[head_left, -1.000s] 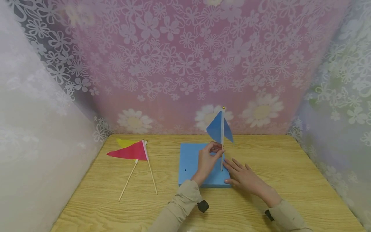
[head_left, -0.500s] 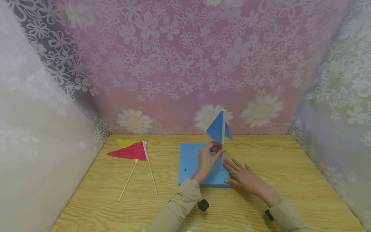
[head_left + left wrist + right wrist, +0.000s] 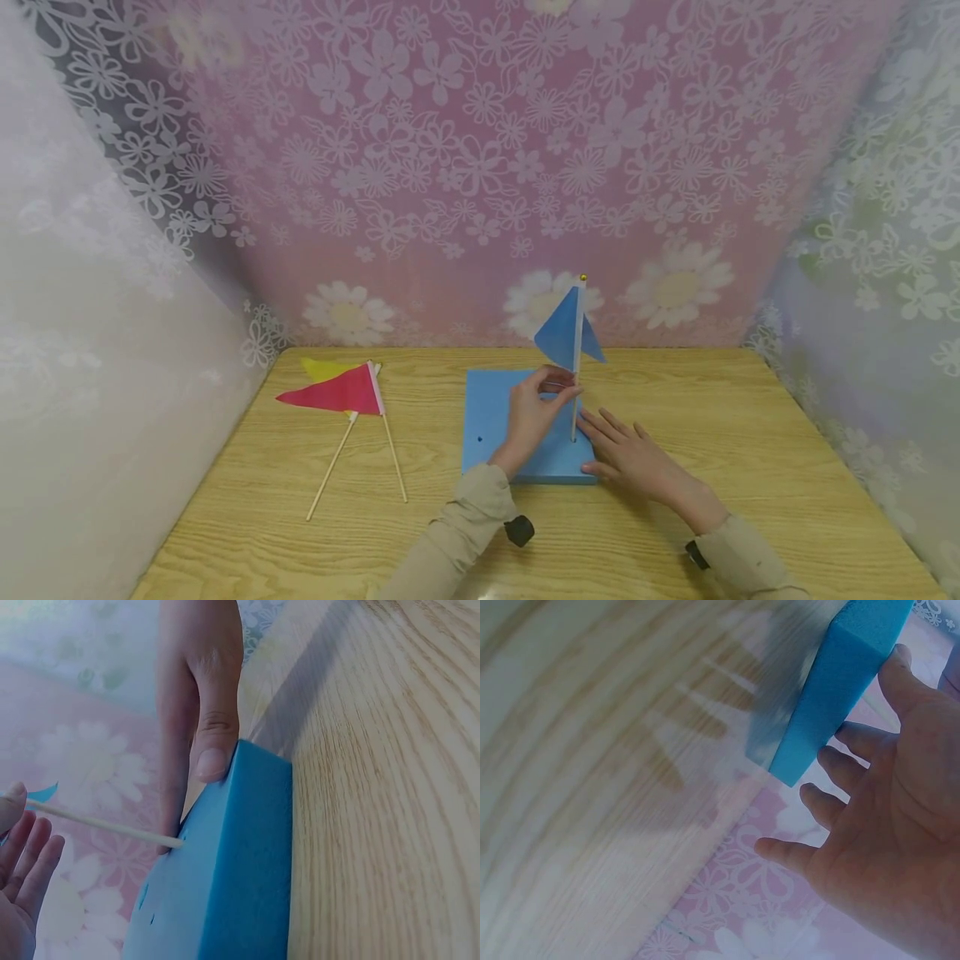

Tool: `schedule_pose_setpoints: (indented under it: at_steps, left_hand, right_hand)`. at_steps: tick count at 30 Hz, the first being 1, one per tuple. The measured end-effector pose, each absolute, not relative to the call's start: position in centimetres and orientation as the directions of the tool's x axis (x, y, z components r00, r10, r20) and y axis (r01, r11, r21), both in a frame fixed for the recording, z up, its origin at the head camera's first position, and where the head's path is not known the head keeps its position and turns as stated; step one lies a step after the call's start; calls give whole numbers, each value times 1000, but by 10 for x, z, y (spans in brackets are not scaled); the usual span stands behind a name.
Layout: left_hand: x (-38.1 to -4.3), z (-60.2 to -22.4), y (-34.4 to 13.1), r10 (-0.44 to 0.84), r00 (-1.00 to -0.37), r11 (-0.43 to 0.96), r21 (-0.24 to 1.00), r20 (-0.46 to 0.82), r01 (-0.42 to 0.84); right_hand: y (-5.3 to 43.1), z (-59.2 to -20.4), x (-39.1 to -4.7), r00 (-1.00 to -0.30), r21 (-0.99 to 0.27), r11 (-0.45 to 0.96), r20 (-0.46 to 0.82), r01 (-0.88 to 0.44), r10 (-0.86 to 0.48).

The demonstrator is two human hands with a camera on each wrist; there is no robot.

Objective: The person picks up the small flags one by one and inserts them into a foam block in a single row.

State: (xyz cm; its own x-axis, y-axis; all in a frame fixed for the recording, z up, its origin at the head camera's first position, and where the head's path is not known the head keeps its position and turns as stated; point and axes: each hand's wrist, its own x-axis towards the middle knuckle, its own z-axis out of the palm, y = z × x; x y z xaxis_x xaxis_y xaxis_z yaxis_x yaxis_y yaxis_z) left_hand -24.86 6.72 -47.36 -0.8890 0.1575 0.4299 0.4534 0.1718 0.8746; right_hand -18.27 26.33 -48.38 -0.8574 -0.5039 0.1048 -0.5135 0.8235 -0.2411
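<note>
A blue pennant flag (image 3: 559, 330) with a gold tip stands nearly upright on a thin wooden stick (image 3: 112, 828). The stick's lower end is in a hole near the right side of a blue foam block (image 3: 495, 400). My left hand (image 3: 534, 414) pinches the stick between thumb and fingers just below the cloth. With fingers spread, my right hand (image 3: 637, 460) rests on the block's right edge, as the right wrist view also shows. Another small hole shows on the block's left side. My left hand hides part of the block's top.
On the left of the wooden table (image 3: 247, 500) lie a red pennant flag (image 3: 337, 393) and a yellow pennant flag (image 3: 324, 367), their sticks spread apart toward me. The red one overlaps the yellow. A flower-patterned backdrop (image 3: 480, 167) stands behind the table and at both sides.
The blue flag's top has tilted slightly to the right. My left wrist has shifted a little left while still gripping the stick; the right hand and the block look unmoved.
</note>
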Motion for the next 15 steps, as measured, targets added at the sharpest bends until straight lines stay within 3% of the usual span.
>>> schedule_pose_setpoints:
  at_steps: [15]
  left_hand:
    - [-252, -474, -4, 77, -919, 102, 914, 386, 392]
  right_hand:
    - [263, -484, -185, -864, -260, 827, 73, -498, -498]
